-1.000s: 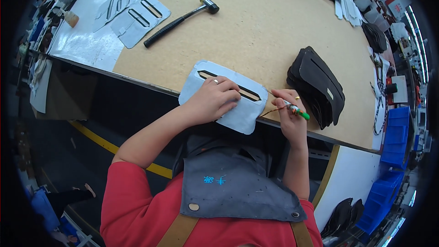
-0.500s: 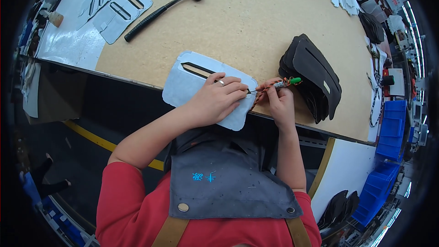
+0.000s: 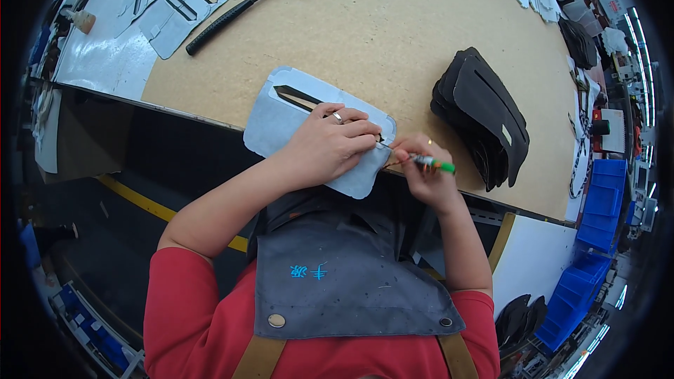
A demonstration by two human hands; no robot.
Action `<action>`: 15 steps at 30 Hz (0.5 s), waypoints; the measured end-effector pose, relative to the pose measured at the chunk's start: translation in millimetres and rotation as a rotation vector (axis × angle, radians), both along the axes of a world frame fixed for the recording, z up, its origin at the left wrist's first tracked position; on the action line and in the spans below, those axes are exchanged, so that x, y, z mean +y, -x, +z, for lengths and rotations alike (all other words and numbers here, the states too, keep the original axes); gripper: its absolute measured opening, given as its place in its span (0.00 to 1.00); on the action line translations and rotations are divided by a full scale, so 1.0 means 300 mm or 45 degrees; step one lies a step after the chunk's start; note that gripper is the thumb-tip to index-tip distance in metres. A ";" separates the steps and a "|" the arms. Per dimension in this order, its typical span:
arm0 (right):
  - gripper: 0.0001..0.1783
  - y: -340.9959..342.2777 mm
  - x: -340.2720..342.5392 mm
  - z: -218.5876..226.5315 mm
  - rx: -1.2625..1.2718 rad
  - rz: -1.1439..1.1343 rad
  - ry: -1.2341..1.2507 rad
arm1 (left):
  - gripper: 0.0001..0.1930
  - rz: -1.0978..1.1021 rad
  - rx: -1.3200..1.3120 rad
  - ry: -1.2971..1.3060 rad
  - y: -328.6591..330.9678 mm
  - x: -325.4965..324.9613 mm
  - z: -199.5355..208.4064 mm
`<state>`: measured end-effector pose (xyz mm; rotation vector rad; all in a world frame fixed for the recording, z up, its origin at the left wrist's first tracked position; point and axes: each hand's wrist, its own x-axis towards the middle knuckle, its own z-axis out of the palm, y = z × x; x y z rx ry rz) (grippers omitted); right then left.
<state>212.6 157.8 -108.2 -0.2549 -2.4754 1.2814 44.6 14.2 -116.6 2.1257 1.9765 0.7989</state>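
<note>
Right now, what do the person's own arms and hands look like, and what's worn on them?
Both forearms are bare, with short red sleeves ending above the elbows. The left hand wears a silver-coloured ring on one of its fingers; the right hand wears a thin gold-coloured ring. No gloves or watch are visible.

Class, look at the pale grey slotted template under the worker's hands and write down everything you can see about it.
The grey template is a thin, flat sheet with rounded corners, stiff-looking like card or plastic. A long narrow slot is cut through it, showing dark material beneath. It lies flat at the near edge of the brown table. The left hand presses down on it, covering its middle. The right hand holds a green-capped pen with its tip at the template's right end.
</note>
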 end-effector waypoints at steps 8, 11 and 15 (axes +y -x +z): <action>0.09 -0.060 -0.079 -0.034 0.193 -0.095 -0.368 | 0.08 -0.080 0.006 -0.017 0.018 -0.008 0.005; 0.07 -0.073 -0.097 -0.042 0.308 -0.218 -0.021 | 0.07 -0.115 -0.002 -0.045 0.021 -0.008 -0.002; 0.07 -0.058 -0.102 -0.046 0.224 -0.296 0.247 | 0.06 -0.066 -0.148 -0.010 0.019 -0.004 -0.004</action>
